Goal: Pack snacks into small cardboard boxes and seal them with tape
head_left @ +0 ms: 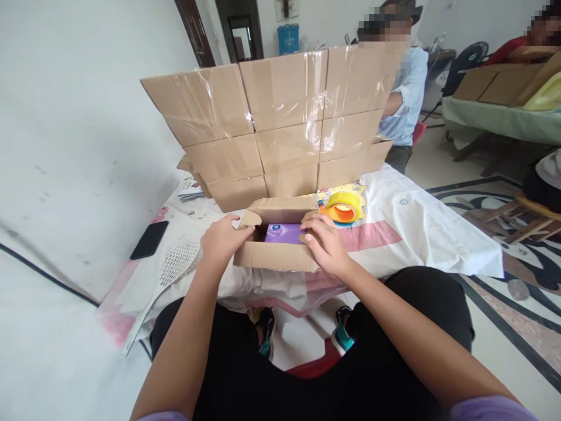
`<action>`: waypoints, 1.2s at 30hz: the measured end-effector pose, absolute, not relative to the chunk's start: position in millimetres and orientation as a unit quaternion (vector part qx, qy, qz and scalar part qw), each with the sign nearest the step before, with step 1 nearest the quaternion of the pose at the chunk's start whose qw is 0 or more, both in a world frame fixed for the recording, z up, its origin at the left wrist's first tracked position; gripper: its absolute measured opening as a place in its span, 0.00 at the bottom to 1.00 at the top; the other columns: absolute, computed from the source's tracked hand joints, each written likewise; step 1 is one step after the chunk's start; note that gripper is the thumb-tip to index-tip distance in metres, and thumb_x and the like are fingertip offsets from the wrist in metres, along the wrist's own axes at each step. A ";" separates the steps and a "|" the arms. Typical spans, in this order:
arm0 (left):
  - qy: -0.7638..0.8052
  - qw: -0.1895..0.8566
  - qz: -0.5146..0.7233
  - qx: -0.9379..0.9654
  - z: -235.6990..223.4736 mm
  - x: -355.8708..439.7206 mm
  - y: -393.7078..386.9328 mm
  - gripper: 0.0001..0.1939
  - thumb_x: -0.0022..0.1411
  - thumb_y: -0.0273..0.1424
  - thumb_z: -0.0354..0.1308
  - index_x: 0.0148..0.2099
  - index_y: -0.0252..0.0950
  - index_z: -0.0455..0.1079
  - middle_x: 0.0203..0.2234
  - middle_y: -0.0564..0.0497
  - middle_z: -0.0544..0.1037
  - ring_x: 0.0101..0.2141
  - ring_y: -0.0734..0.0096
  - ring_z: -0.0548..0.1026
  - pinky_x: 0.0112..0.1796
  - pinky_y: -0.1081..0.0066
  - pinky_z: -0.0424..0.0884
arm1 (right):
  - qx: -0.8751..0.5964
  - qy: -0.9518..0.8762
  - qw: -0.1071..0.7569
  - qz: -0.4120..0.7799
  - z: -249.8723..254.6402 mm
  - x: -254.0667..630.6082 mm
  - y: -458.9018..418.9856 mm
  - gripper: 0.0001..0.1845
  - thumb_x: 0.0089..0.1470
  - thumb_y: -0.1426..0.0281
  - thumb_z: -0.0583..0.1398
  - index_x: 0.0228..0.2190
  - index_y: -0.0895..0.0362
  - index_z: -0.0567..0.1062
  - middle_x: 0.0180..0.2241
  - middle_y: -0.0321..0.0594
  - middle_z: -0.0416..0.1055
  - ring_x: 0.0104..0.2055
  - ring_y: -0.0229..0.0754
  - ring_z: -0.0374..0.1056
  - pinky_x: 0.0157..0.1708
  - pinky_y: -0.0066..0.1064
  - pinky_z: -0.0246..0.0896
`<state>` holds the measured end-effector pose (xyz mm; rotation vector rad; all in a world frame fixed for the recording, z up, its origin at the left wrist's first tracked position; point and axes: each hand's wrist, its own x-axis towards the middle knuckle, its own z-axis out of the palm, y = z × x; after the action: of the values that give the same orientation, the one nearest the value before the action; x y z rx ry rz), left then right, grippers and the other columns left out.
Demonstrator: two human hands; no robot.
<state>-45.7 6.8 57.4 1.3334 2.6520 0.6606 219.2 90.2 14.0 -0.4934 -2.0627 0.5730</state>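
An opened small cardboard box (276, 256) sits near the table's front edge, its long flaps spread toward and away from me. Inside lies a purple package (283, 233) with a dark blue logo. My left hand (224, 238) grips the box's left end, thumb and fingers on the short flap there. At the opposite end, my right hand (326, 242) has its fingers bent over the right short flap, by the package's edge. Just behind that hand, a yellow tape roll (344, 207) with an orange core rests on a patterned sheet.
A wall of taped cardboard boxes (284, 126) stands at the back of the cloth-covered table (438, 228). On the left lie a white fly swatter (177, 263) and a black phone (149, 240). Behind the boxes is a person in a light blue shirt (409, 99).
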 end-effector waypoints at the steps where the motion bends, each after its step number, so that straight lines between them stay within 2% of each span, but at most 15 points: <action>1: 0.874 0.029 0.205 0.440 58.9 -43.0 6.7 0.30 0.53 0.56 0.62 0.53 0.46 0.75 0.39 0.41 0.82 0.44 0.35 0.77 0.39 0.54 0.67 | -0.201 -0.838 0.453 0.230 13.1 218.7 90.2 0.10 0.66 0.63 0.54 0.41 0.52 0.73 0.42 0.45 0.73 0.51 0.52 0.67 0.52 0.49 0.63; 4: 0.868 -0.006 0.201 0.455 61.3 -34.1 6.4 0.26 0.55 0.54 0.60 0.51 0.46 0.74 0.39 0.41 0.83 0.42 0.37 0.78 0.38 0.55 0.67 | -0.199 -0.843 0.449 0.222 11.5 217.5 89.8 0.09 0.66 0.63 0.54 0.41 0.52 0.73 0.41 0.45 0.74 0.51 0.52 0.66 0.52 0.50 0.62; 8: 0.853 -0.057 0.244 0.458 58.7 -25.2 4.4 0.19 0.59 0.48 0.59 0.48 0.45 0.76 0.39 0.42 0.83 0.41 0.41 0.78 0.44 0.53 0.67 | -0.192 -0.845 0.450 0.217 12.3 217.2 89.4 0.08 0.65 0.64 0.54 0.40 0.52 0.72 0.40 0.44 0.74 0.50 0.52 0.66 0.51 0.49 0.62; 10: 0.837 -0.027 0.316 0.446 54.5 -26.1 4.0 0.17 0.59 0.46 0.59 0.46 0.45 0.77 0.39 0.43 0.82 0.45 0.41 0.77 0.48 0.51 0.66 | -0.190 -0.845 0.450 0.216 13.4 217.5 89.7 0.07 0.65 0.65 0.54 0.40 0.52 0.72 0.40 0.44 0.74 0.50 0.52 0.66 0.51 0.48 0.62; 12: 0.796 0.064 0.423 0.427 48.8 -31.7 6.1 0.16 0.57 0.46 0.62 0.45 0.45 0.77 0.41 0.44 0.82 0.50 0.41 0.74 0.55 0.49 0.62 | -0.188 -0.847 0.448 0.217 14.1 217.7 90.1 0.07 0.65 0.66 0.55 0.41 0.52 0.71 0.41 0.44 0.74 0.49 0.52 0.66 0.50 0.48 0.62; 15: 0.718 0.195 0.534 0.402 39.4 -44.7 15.2 0.21 0.57 0.45 0.62 0.50 0.42 0.76 0.52 0.44 0.79 0.58 0.45 0.70 0.62 0.52 0.57 | -0.172 -0.844 0.461 0.212 13.7 217.2 90.6 0.07 0.64 0.66 0.55 0.43 0.53 0.71 0.44 0.45 0.73 0.50 0.51 0.67 0.51 0.49 0.62; 18: 0.663 0.290 0.565 0.397 32.4 -55.8 28.8 0.27 0.59 0.40 0.54 0.59 0.38 0.71 0.61 0.43 0.73 0.60 0.50 0.70 0.61 0.56 0.64 | -0.185 -0.817 0.506 0.206 11.2 215.5 91.2 0.08 0.62 0.68 0.57 0.44 0.52 0.70 0.49 0.47 0.71 0.54 0.52 0.66 0.55 0.51 0.61; 21: 0.599 0.361 0.600 0.389 29.9 -60.9 41.0 0.37 0.51 0.33 0.52 0.65 0.34 0.64 0.63 0.43 0.70 0.60 0.54 0.71 0.59 0.59 0.68 | -0.245 -0.774 0.540 0.222 8.3 214.1 94.0 0.10 0.58 0.70 0.58 0.43 0.52 0.71 0.51 0.49 0.68 0.57 0.53 0.65 0.56 0.52 0.62; 25: 0.545 0.369 0.651 0.378 29.0 -63.0 48.8 0.47 0.39 0.27 0.53 0.67 0.36 0.62 0.61 0.45 0.73 0.61 0.56 0.71 0.57 0.63 0.70 | -0.301 -0.731 0.544 0.282 3.7 213.0 102.1 0.20 0.52 0.72 0.57 0.49 0.52 0.69 0.54 0.50 0.66 0.60 0.54 0.63 0.52 0.49 0.67; 27: 0.537 0.359 0.665 0.376 26.8 -64.8 48.4 0.42 0.37 0.26 0.54 0.61 0.38 0.69 0.55 0.47 0.78 0.57 0.55 0.74 0.52 0.63 0.73 | -0.311 -0.713 0.529 0.338 0.9 212.0 106.4 0.25 0.52 0.72 0.57 0.53 0.52 0.67 0.56 0.49 0.67 0.60 0.52 0.64 0.55 0.49 0.66; 29: 0.542 0.344 0.669 0.375 23.5 -67.1 45.6 0.29 0.39 0.27 0.56 0.48 0.38 0.77 0.45 0.47 0.81 0.51 0.54 0.76 0.47 0.63 0.74 | -0.315 -0.699 0.512 0.387 -0.5 211.7 110.4 0.29 0.53 0.71 0.58 0.57 0.52 0.65 0.59 0.49 0.66 0.61 0.52 0.65 0.57 0.49 0.65; 31: 0.553 0.323 0.670 0.376 20.3 -69.3 41.4 0.14 0.41 0.29 0.58 0.34 0.36 0.78 0.38 0.47 0.81 0.48 0.54 0.76 0.45 0.63 0.74 | -0.309 -0.707 0.493 0.402 1.4 214.2 114.8 0.31 0.53 0.71 0.58 0.59 0.52 0.64 0.61 0.50 0.65 0.62 0.52 0.65 0.58 0.50 0.65; 33: 0.560 0.298 0.672 0.382 18.1 -70.4 37.8 0.07 0.45 0.32 0.58 0.27 0.36 0.75 0.39 0.47 0.80 0.49 0.55 0.74 0.46 0.64 0.72 | -0.283 -0.751 0.457 0.384 7.4 222.1 120.8 0.29 0.54 0.68 0.60 0.58 0.53 0.68 0.61 0.51 0.66 0.64 0.54 0.63 0.60 0.52 0.62; 36: 0.573 0.275 0.666 0.390 16.7 -69.7 36.7 0.07 0.47 0.35 0.61 0.24 0.36 0.74 0.48 0.46 0.78 0.55 0.54 0.70 0.50 0.65 0.69 | -0.234 -0.821 0.342 0.392 21.5 243.7 132.1 0.30 0.56 0.65 0.62 0.61 0.49 0.69 0.68 0.48 0.58 0.71 0.56 0.51 0.62 0.53 0.61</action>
<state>-69.7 36.7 16.7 1.0468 1.5397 1.7911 243.7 132.1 21.5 -0.6097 -2.1351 1.0195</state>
